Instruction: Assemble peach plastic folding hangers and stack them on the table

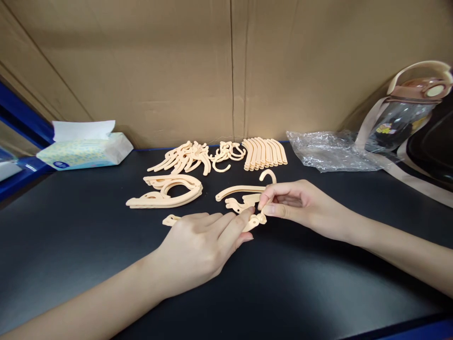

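My left hand (208,238) is closed over a beige plastic hanger arm (252,224). One end of that arm shows left of the knuckles, and its jointed end comes out by the fingertips. My right hand (300,205) pinches a small beige part at this joint, mostly hidden by thumb and forefinger. Just behind the fingers lie a curved hanger arm (240,190), a loose hook (268,176) and a short hanger piece (238,205). Folded hangers (166,200) are stacked to the left, beyond my left hand.
At the back are a pile of hanger arms (184,158), several hooks (226,153) and a row of arms (265,153). A tissue pack (88,153) stands left. To the right are a clear plastic bag (325,153) and a strapped bottle (399,123). Cardboard (159,71) walls the back.
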Demonstrator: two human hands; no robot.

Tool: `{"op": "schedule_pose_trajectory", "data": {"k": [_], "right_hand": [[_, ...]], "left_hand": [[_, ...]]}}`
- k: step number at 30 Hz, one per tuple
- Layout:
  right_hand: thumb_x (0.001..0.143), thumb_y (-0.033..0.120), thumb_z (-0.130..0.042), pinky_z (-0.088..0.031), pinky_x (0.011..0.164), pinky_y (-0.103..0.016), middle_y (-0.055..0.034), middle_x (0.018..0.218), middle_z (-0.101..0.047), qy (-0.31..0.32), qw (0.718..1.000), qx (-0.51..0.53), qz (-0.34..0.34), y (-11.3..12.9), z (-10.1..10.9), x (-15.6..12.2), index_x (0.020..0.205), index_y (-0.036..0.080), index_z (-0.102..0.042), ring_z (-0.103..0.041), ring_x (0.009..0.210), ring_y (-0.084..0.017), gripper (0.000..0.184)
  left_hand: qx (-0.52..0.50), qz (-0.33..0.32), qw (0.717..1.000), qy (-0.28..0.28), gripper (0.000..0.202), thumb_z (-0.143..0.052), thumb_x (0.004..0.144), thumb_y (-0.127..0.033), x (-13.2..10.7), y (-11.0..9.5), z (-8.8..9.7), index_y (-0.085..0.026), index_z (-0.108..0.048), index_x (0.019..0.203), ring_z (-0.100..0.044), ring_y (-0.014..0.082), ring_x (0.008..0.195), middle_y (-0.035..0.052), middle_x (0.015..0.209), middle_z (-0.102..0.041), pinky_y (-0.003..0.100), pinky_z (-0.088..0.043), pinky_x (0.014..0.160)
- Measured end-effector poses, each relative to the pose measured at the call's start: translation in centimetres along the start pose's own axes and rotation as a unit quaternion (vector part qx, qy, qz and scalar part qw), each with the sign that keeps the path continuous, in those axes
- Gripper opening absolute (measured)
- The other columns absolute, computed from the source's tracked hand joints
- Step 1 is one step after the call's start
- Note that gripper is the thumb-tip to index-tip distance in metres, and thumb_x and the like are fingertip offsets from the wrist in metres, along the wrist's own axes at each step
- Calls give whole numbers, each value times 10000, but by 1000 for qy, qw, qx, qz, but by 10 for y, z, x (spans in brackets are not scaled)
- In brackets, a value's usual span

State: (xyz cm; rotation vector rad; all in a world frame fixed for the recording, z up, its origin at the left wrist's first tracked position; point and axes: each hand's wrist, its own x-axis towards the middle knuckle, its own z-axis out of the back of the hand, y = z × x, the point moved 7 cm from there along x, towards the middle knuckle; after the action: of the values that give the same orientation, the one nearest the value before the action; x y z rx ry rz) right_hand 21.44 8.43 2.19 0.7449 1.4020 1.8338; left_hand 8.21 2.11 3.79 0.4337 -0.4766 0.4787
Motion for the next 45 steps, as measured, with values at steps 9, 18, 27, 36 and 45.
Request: {"op": "schedule_pose_trajectory", "data": {"k": [9, 18, 27, 36, 45], "right_hand": [[890, 341, -617, -432, 683, -254, 12, 770, -601, 2, 999, -45, 8, 0, -5, -2, 874, 172, -638, -533, 716, -118, 171], [912, 394, -586, -438, 692, -279, -11, 851, -642, -36, 992, -120, 13, -2, 1, -3, 865, 206, -636, -571, 803, -159, 199], [919, 367, -587, -428, 673, -274, -5, 866, -656, -52, 989, -134, 19, -5, -1, -6, 890, 211, -651, -562, 767, -143, 172], [919, 355, -588, -415, 653, -267, 3, 853, -656, -70, 990, -122, 16, -3, -2, -5, 885, 210, -662, -543, 729, -134, 166], [942, 304, -557, -395, 618, -248, 16, 844, -645, -57, 986, -154, 27, -4, -6, -7, 872, 225, -644, -528, 721, -124, 137]], "left_hand": [[33, -20, 999, 17, 197, -447, 1019, -195, -1, -7, -3, -69, -577, 1097, -527, 124, 488, -50, 618, -571, 284, -359, 435], [-52, 54, 996, 45, 211, -391, 1035, -230, 2, -1, -9, -120, -570, 1012, -620, 131, 532, -23, 685, -639, 271, -415, 471], [-115, 158, 977, 80, 262, -334, 1037, -288, -6, 8, -17, -173, -445, 1244, -579, 118, 398, -78, 581, -621, 212, -285, 382], [-138, 169, 972, 81, 177, -374, 1007, -236, -5, 8, -16, -208, -456, 1161, -550, 101, 381, -81, 617, -648, 205, -212, 364], [-161, 187, 963, 106, 150, -384, 1002, -235, -7, 9, -20, -245, -448, 1138, -585, 127, 416, -96, 633, -663, 218, -263, 399]]}}
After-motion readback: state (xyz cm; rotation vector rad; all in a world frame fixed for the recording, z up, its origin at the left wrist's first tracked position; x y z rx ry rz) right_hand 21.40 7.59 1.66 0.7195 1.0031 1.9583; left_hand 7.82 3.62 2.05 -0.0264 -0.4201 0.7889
